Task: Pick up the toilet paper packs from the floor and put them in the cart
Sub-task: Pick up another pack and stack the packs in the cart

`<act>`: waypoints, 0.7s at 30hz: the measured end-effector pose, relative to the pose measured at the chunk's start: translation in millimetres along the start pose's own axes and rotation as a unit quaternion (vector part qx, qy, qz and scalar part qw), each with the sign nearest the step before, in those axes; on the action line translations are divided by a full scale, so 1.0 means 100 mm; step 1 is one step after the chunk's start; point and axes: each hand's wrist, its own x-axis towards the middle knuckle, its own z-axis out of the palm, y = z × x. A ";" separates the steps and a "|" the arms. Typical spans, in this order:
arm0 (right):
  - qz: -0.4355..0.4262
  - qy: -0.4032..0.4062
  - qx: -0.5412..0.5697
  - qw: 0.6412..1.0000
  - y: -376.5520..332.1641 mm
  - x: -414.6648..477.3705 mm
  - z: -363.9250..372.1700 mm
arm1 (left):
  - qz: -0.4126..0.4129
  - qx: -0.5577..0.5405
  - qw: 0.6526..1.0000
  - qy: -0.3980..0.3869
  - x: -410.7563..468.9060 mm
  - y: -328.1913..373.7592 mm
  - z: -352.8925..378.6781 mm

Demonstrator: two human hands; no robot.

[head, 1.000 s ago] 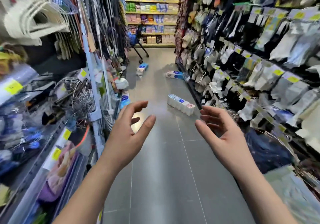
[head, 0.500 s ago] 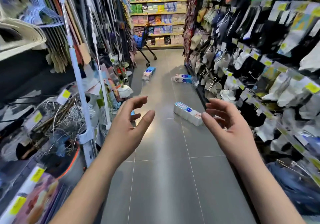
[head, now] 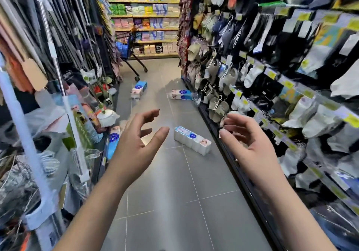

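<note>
Both hands are out front and empty: left hand (head: 136, 145) and right hand (head: 248, 145) spread, fingers loosely bent. Beyond and between them the nearest pack (head: 192, 140) lies slantwise on the grey floor (head: 174, 202), out of reach. A second pack (head: 112, 143) leans by the left shelving (head: 75, 126). A third pack (head: 138, 89) and a fourth pack (head: 180, 94) lie near the cart (head: 128, 48). This looks like the approach. Next: close in, stoop, clasp the nearest pack from both sides.

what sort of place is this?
A shop aisle, probably a household-goods store: socks hang on racks with price tags, stocked shelves fill the far end, and a shopping cart stands there.
</note>
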 end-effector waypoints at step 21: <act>0.033 0.041 -0.021 0.998 1.08 2.87 0.74 | 0.023 -0.002 0.996 -0.085 3.27 -1.29 0.51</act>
